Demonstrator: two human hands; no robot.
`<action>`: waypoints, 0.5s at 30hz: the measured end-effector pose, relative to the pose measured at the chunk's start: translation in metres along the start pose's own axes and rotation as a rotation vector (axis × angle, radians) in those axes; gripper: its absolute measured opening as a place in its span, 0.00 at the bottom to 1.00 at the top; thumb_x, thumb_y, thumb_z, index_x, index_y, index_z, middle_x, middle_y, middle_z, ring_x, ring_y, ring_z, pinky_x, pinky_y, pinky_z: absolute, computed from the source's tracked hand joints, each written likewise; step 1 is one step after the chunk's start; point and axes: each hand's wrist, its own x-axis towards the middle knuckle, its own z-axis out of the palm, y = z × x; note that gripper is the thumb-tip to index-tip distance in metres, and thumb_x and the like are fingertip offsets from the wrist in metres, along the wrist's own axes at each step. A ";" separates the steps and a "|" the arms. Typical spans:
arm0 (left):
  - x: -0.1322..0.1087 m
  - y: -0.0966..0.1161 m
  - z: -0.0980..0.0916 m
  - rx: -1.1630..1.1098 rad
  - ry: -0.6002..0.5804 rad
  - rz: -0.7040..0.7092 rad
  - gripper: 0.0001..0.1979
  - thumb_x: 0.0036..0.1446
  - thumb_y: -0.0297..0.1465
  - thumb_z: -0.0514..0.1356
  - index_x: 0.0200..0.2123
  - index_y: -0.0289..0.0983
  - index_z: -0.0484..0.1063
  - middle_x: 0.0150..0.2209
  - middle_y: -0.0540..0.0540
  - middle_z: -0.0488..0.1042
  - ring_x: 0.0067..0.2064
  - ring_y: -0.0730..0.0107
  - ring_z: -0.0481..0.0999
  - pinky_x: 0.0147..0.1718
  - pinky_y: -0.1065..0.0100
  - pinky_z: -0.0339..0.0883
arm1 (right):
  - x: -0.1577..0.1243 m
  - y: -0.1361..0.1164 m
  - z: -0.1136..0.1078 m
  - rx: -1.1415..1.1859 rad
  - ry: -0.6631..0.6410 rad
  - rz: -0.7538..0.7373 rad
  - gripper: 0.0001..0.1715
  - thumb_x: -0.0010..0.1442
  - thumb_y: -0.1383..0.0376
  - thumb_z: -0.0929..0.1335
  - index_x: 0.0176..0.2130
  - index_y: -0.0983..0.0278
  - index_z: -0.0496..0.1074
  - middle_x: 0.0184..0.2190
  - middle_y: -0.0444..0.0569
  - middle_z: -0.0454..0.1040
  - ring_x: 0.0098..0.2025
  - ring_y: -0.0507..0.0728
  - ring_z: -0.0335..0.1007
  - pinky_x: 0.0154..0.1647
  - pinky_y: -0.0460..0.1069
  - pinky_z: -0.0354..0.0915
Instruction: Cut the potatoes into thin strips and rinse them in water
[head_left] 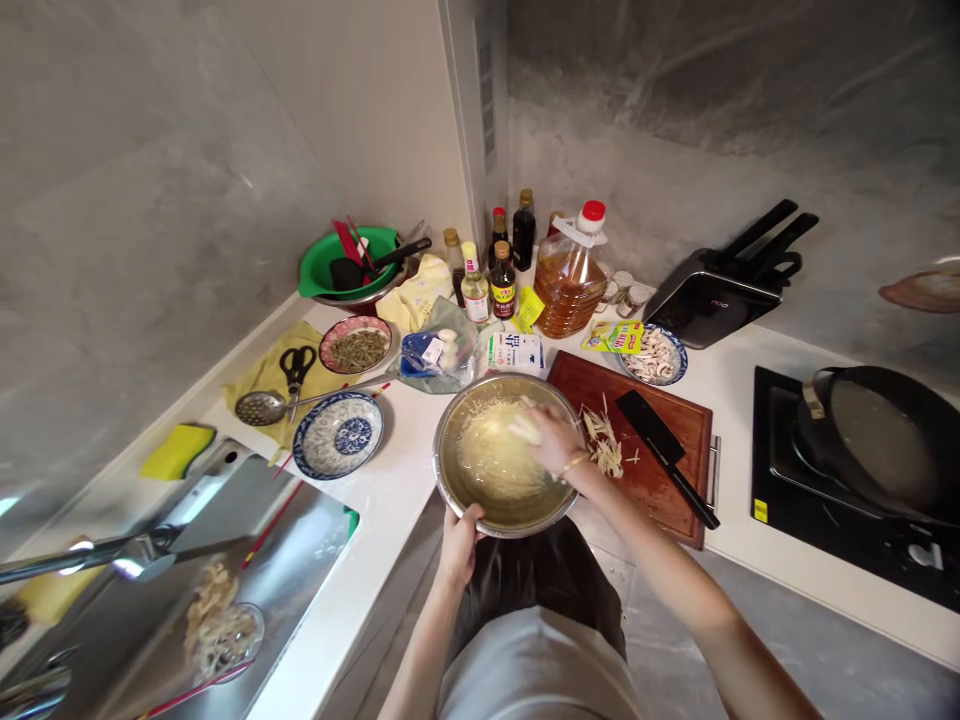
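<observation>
A metal bowl (517, 522) at the counter's edge holds pale shreds (495, 450) in cloudy liquid. My left hand (461, 545) grips its near rim, thumb over the edge. Inside the bowl is my right hand (556, 440), smeared by motion, with whitish strips at its fingertips; how tightly the fingers close does not show. Just right of the bowl, a wooden cutting board (667, 395) carries more pale shreds (604, 440) and a black cleaver (660, 440).
A sink (300, 560) lies at left, beside a blue-patterned plate (339, 435). Bottles (502, 285) and an oil jug (570, 285) line the back corner. At right are a knife block (712, 295), a bowl of sliced mushrooms (654, 357) and a pan (885, 430) on the stove.
</observation>
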 end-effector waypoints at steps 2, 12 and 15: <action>0.000 0.000 0.000 0.003 0.011 0.008 0.18 0.38 0.24 0.58 0.38 0.36 0.64 0.22 0.55 0.67 0.21 0.77 0.67 0.21 0.74 0.64 | 0.011 -0.018 0.033 -0.160 -0.169 -0.032 0.37 0.49 0.65 0.69 0.58 0.60 0.61 0.53 0.54 0.64 0.53 0.64 0.60 0.54 0.59 0.57; 0.003 -0.007 -0.003 -0.030 -0.012 0.025 0.18 0.38 0.25 0.58 0.37 0.36 0.65 0.25 0.53 0.70 0.23 0.76 0.69 0.21 0.74 0.65 | 0.023 -0.005 0.082 -0.448 -0.426 -0.434 0.38 0.50 0.52 0.70 0.58 0.61 0.63 0.64 0.51 0.53 0.66 0.68 0.34 0.64 0.64 0.31; 0.004 -0.008 -0.003 -0.043 -0.011 0.024 0.19 0.38 0.24 0.58 0.38 0.36 0.65 0.26 0.52 0.71 0.23 0.75 0.70 0.22 0.73 0.66 | 0.018 -0.012 0.083 -0.502 -0.478 -0.409 0.37 0.50 0.53 0.70 0.56 0.64 0.65 0.63 0.53 0.55 0.66 0.67 0.36 0.64 0.64 0.32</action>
